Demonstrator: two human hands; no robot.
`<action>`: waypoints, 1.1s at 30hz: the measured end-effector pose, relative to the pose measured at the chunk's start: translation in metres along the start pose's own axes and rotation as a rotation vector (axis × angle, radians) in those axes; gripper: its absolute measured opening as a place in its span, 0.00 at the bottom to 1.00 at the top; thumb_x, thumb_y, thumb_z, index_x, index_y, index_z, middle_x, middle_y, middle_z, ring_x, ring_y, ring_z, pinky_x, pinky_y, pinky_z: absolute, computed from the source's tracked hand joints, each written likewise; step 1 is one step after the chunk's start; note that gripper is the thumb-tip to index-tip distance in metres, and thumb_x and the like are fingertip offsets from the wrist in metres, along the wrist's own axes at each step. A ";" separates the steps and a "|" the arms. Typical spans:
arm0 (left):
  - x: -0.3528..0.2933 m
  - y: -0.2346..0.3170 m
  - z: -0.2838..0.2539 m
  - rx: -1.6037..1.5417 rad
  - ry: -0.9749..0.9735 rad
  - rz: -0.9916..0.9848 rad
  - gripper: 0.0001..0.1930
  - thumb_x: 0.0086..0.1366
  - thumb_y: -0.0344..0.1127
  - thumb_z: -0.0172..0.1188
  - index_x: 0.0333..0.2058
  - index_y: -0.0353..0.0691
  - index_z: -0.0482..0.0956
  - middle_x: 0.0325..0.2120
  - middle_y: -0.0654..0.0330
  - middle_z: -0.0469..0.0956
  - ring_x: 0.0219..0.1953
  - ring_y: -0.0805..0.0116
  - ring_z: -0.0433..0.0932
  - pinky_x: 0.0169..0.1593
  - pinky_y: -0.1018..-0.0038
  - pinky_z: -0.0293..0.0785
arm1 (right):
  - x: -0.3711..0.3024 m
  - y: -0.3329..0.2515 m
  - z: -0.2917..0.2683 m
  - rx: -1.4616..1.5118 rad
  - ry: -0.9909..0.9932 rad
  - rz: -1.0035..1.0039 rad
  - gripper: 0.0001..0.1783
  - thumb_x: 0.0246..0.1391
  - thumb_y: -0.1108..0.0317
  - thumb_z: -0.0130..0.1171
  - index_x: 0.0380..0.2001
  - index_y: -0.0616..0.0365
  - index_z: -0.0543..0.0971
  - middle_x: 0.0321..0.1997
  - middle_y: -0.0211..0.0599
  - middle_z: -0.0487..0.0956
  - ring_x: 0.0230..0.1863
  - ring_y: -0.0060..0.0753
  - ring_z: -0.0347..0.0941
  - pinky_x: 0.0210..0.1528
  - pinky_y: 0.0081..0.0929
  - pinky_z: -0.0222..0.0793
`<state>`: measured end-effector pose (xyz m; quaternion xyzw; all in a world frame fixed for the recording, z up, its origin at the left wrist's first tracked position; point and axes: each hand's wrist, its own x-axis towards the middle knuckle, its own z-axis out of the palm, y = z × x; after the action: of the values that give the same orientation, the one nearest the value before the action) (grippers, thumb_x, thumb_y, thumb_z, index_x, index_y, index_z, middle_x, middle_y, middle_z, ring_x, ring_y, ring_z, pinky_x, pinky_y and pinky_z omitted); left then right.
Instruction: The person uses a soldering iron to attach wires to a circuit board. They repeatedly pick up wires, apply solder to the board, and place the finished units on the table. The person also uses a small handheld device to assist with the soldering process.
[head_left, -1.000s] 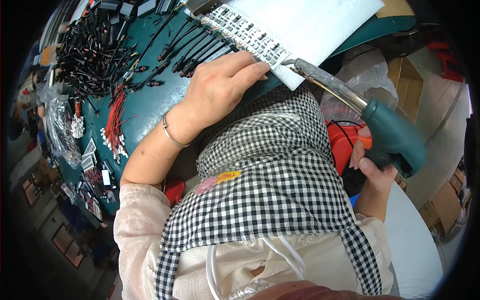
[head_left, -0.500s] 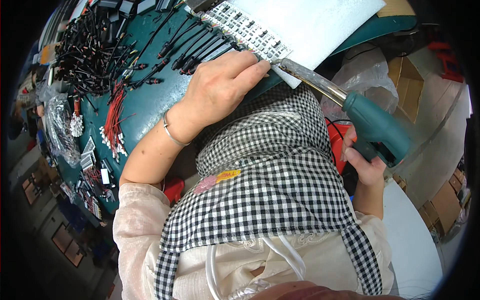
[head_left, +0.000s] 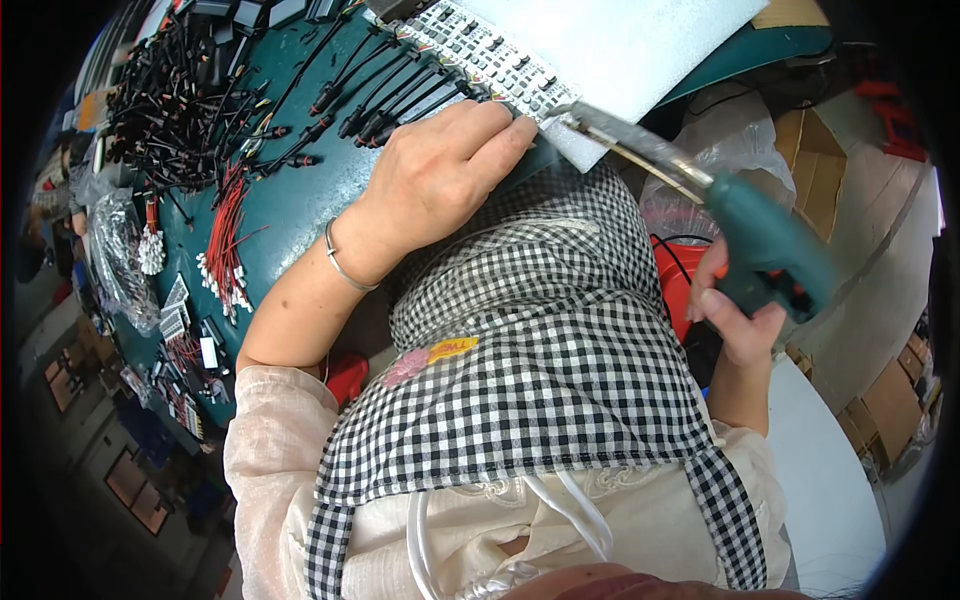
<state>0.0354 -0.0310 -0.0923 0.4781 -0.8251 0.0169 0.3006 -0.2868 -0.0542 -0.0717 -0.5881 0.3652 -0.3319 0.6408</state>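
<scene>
A cluttered green bench [head_left: 290, 200] is seen. The glue gun [head_left: 760, 245], gripped by the right hand [head_left: 735, 320], is aimed at the strip [head_left: 480, 50]; left fingers [head_left: 500, 135], flat beside the nozzle, could be burned.

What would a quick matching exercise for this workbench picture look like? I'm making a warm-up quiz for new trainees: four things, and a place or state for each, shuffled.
Things:
1. glue gun
2. left hand
3. black cables
4. red wires

Places or states:
A. heaped at the far left of the green table
B. lying flat by the row of small parts on the white sheet
C. gripped in the right hand
D. bundled beside the wrist with the bracelet

Pairs: 1-C, 2-B, 3-A, 4-D
</scene>
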 end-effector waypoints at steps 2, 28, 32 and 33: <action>-0.001 -0.001 0.000 0.005 0.004 0.007 0.16 0.49 0.23 0.60 0.39 0.37 0.78 0.28 0.59 0.76 0.27 0.65 0.77 0.27 0.74 0.75 | 0.002 -0.011 0.005 0.114 0.093 0.043 0.30 0.45 0.72 0.63 0.50 0.74 0.65 0.23 0.39 0.69 0.18 0.26 0.68 0.19 0.22 0.68; -0.002 0.003 -0.002 -0.016 -0.035 0.016 0.13 0.53 0.31 0.56 0.38 0.32 0.75 0.26 0.61 0.70 0.26 0.68 0.74 0.25 0.74 0.73 | 0.095 0.004 0.052 0.356 -0.102 -0.327 0.33 0.48 0.70 0.58 0.57 0.72 0.62 0.35 0.43 0.71 0.42 0.36 0.68 0.61 0.56 0.59; 0.000 0.004 -0.003 -0.016 -0.019 0.004 0.13 0.53 0.31 0.56 0.38 0.33 0.75 0.25 0.61 0.70 0.26 0.68 0.74 0.25 0.74 0.73 | 0.111 0.010 0.072 0.395 -0.157 -0.312 0.34 0.47 0.71 0.59 0.57 0.72 0.62 0.42 0.48 0.71 0.41 0.31 0.68 0.67 0.62 0.48; -0.001 0.004 -0.004 -0.012 -0.018 -0.003 0.13 0.53 0.31 0.56 0.38 0.33 0.75 0.25 0.61 0.70 0.26 0.68 0.74 0.25 0.74 0.73 | 0.113 0.011 0.074 0.386 -0.165 -0.318 0.33 0.48 0.71 0.59 0.57 0.72 0.62 0.42 0.47 0.71 0.41 0.30 0.68 0.67 0.62 0.48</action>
<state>0.0342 -0.0272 -0.0885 0.4775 -0.8272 0.0074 0.2962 -0.1655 -0.1115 -0.0882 -0.5299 0.1446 -0.4431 0.7085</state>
